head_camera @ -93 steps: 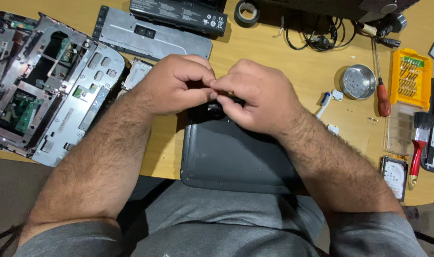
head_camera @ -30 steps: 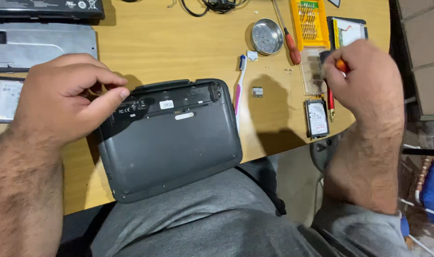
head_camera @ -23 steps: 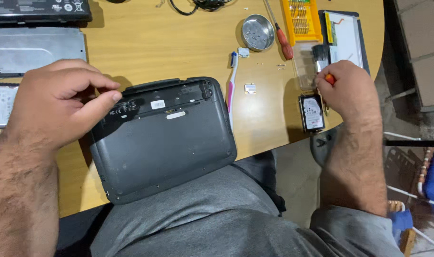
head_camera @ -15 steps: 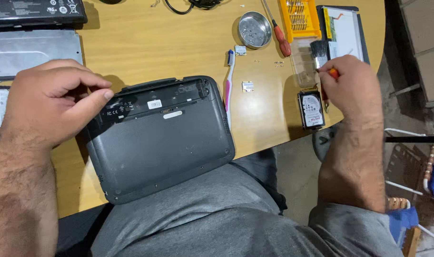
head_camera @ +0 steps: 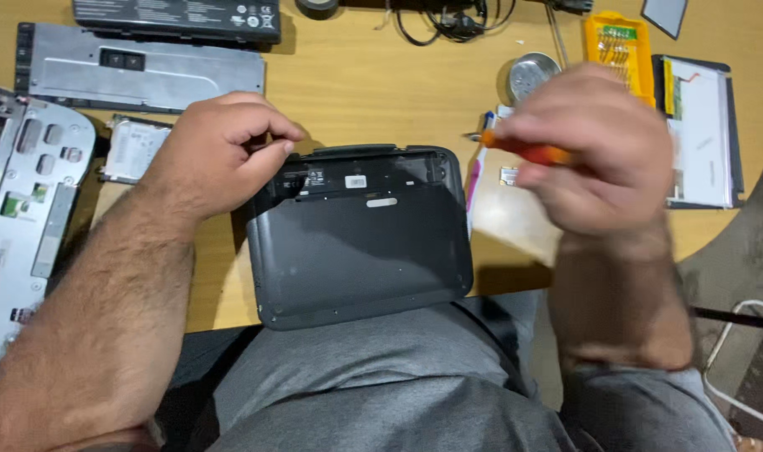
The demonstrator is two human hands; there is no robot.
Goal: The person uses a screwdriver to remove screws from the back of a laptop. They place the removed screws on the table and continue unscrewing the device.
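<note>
Left hand [head_camera: 218, 155] rests curled on the top-left corner of the netbook [head_camera: 361, 234], fingers bent onto the edge by the open battery bay, pinning it down rather than enclosing it. Right hand [head_camera: 595, 146] hangs above the surface, fingers closed around an orange-handled screwdriver [head_camera: 528, 152]; the hand is motion-blurred and the tip is hard to make out.

The netbook lies bottom-up, its near edge overhanging the surface [head_camera: 381, 92] toward the person's lap. Shell is dark grey matte plastic with rounded corners; a recessed strip along the far edge carries small labels and a pale slot.

To do this well, in my judgement: keep the left hand pressing flat so the overhanging case cannot tip, bring the driver down square onto the screw head, and seat the tip fully before turning, since small screws in plastic strip easily.

Around it:
- toothbrush [head_camera: 475, 172], pink and white, just right of the netbook
- round metal tin [head_camera: 530, 74], shiny, beyond the right hand
- yellow bit case [head_camera: 620, 50], ribbed, bits in rows
- bare hard drive [head_camera: 135, 149], silvery, partly behind the left hand
- long grey metal cover [head_camera: 139, 71], and a black battery [head_camera: 176, 15] beyond it
- stripped laptop chassis [head_camera: 26, 209], pale metal with cut-outs, at far left

The surface is warm yellow wood, smooth, with a curved right edge.
</note>
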